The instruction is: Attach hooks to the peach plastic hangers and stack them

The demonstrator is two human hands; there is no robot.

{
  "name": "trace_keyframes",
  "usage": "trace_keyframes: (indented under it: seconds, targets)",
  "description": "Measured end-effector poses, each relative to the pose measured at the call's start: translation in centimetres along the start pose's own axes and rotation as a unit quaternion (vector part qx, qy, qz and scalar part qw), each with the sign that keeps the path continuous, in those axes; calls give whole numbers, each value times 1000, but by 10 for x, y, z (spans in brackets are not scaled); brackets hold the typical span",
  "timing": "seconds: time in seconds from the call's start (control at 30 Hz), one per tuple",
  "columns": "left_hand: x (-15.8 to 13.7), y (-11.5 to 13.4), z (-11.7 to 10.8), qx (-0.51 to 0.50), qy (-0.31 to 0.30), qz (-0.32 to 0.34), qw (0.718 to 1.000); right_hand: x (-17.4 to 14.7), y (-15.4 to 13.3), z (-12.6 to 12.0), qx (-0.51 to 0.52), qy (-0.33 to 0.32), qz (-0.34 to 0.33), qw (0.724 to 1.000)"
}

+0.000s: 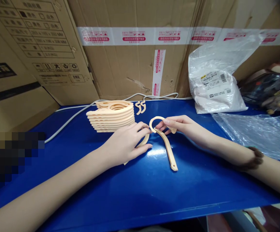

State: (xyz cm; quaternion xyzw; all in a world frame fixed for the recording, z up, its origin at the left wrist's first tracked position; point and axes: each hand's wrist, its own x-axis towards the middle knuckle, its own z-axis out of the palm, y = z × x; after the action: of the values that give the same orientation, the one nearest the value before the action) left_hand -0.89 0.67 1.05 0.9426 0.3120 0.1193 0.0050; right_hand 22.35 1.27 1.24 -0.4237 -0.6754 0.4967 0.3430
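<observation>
My right hand [182, 125] pinches a cream, C-shaped hanger hook [155, 119] between thumb and fingers. Below it, a slim hanger arm [169, 151] with a small hole at its near end slants across the table, its upper end meeting or overlapping the hook; I cannot tell if they are joined. My left hand [127, 143] curls around a pale curved hanger piece [144, 141], mostly hidden under the palm, with a tip showing below the wrist side. Just behind that hand stands a stack of cream hanger pieces [112, 117].
Two small wavy cream pieces [141, 107] lie behind the stack on the blue table [140, 199]. A white cable [69, 124] runs along the back and left. Cardboard boxes [130, 64] wall the rear. At right are a white plastic parcel [213, 90] and clear plastic film [258, 135].
</observation>
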Motion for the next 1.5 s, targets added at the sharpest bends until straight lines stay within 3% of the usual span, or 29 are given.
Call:
trace_keyframes:
  seconds: [0.17,0.47,0.8,1.1,1.5]
  targets:
    - [-2,-3,1,-10,5,40,999,-3,2,-2,-16,79,9,997]
    - [-2,1,-4,-2,-23,66,998,1,6,3,67,-8,38,997]
    - [-2,2,0,63,11,91,994,2,9,1,81,-23,52,995]
    - [0,1,-2,24,6,-4,1000,3,9,1,113,-28,49,992]
    - [1,4,-1,1,2,46,999,3,8,2,121,-33,49,991]
